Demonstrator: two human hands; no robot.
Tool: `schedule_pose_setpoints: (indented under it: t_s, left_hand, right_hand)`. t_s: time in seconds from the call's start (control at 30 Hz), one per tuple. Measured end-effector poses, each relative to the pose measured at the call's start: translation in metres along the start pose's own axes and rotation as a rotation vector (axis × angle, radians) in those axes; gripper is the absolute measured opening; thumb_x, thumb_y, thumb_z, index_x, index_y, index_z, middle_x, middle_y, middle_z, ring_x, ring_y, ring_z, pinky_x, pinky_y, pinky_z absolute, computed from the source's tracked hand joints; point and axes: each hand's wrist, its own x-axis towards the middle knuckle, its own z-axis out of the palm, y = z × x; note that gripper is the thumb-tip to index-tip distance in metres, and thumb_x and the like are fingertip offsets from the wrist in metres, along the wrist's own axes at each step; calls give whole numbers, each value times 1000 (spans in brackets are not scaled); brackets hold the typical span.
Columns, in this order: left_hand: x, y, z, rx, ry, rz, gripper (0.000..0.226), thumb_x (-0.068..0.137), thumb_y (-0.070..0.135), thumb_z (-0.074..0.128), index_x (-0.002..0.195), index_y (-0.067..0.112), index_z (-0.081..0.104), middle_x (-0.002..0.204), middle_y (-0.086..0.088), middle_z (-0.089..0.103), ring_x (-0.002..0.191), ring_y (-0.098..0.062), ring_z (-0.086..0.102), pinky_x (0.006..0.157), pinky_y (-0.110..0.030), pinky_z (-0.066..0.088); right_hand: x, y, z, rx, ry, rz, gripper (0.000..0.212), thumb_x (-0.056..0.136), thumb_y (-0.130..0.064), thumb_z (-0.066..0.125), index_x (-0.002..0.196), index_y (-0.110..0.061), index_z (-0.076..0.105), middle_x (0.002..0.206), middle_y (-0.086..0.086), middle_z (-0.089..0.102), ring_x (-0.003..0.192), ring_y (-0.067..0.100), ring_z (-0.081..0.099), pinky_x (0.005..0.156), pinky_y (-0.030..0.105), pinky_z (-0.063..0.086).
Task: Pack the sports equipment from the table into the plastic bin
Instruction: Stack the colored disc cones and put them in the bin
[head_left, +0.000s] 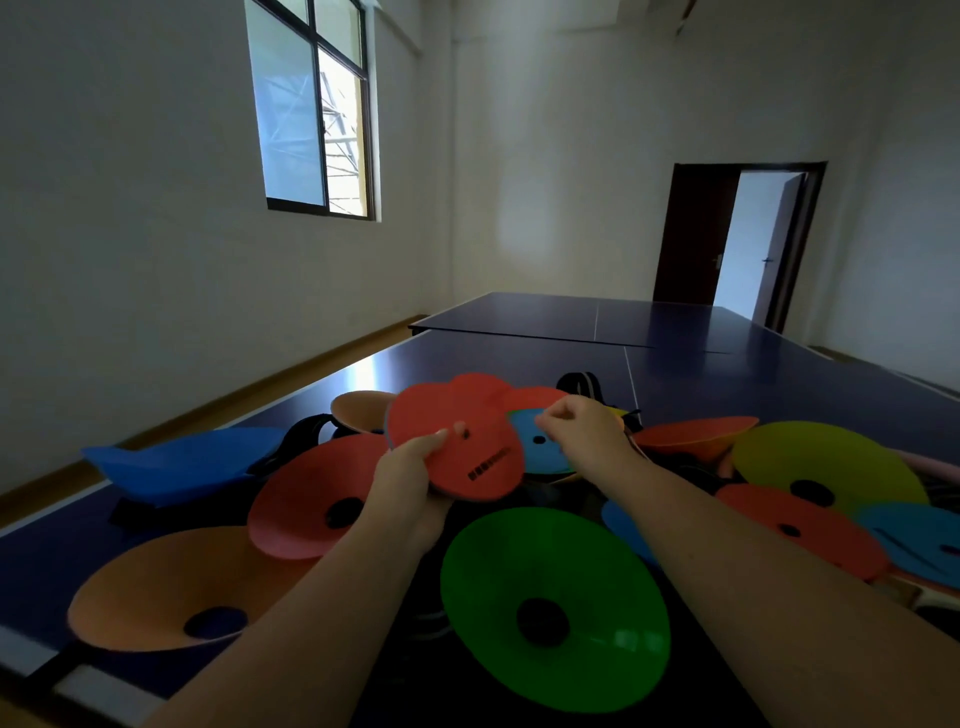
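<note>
I see left hand (410, 475) gripping red disc stack (457, 447), thumb on top, held above bench (727, 395). Right hand (584, 431) fingers curled, pinching stack's far rim. Green cone (597, 571), orange cone (156, 587) on bench below.

Dim room, daylight from the window (317, 111), wide-angle bending at edges.

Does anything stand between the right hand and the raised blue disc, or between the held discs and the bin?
Nothing visible: the right hand pinches the blue disc at its upper edge, beside the red disc the left hand grips. The plastic bin is out of view, so that path cannot be judged.
</note>
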Motion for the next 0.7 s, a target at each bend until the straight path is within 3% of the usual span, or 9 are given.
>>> schedule_pose_setpoints:
  t_s: [0.1,0.3,0.33,0.4,0.43,0.5,0.53,0.6,0.7]
  left_hand:
    - [21,-4,7,5,55,85,49,89,-6,58,135,9,50,118,-18,69,104,-33,69,94,-55,53]
    - [54,-7,32,-17,48,142,30,94,3,60,121,14,53,100,-13,69,82,-26,69,87,-51,56]
    - [58,-10,35,-17,45,140,26,94,5,60,117,14,54,99,-13,70,80,-25,69,84,-49,57]
    - [67,-16,38,-2,47,145,16,94,6,60,107,15,56,97,-12,69,79,-25,69,80,-46,58]
    - [69,-18,38,4,54,154,14,94,5,60,102,16,57,95,-12,69,78,-25,68,81,-45,58]
    - [75,-20,39,8,83,173,16,91,3,59,98,18,56,93,-12,66,77,-24,66,85,-48,57]
    - [78,-20,38,15,94,183,19,90,3,59,101,18,56,93,-11,65,77,-24,65,87,-48,56]
    - [83,-21,35,26,104,191,26,91,3,58,113,16,54,91,-9,63,78,-23,64,86,-47,56]
    - [89,-24,29,22,118,174,31,93,5,57,120,18,50,91,-8,62,79,-22,64,82,-44,57]
  right_hand:
    - [21,15,5,-363,-20,-56,20,96,-18,60,102,-1,70,101,18,70,94,31,64,85,44,53]
    - [68,22,35,-784,-333,-30,41,95,-33,62,123,-3,62,123,18,63,113,36,60,92,38,48]
    - [74,20,40,-810,-383,-19,36,93,-33,61,116,-6,66,119,20,65,106,38,63,90,38,50]
    - [86,19,50,-848,-442,-18,19,83,-36,55,85,-21,65,96,14,68,76,34,62,78,36,53]
    - [88,22,53,-866,-462,-14,16,82,-40,55,84,-26,61,97,9,66,76,30,59,79,35,51]
    - [88,30,56,-952,-566,43,32,92,-46,57,112,-21,59,120,10,55,107,28,55,96,35,42]
    - [90,37,57,-988,-595,69,38,96,-46,55,117,-15,54,125,11,48,114,27,49,98,32,38]
    - [91,47,58,-989,-607,113,40,98,-46,54,116,-10,54,129,12,46,116,25,47,90,29,34]
    - [90,50,57,-1004,-552,79,57,97,-50,53,133,-6,52,139,15,50,123,32,52,96,33,42]
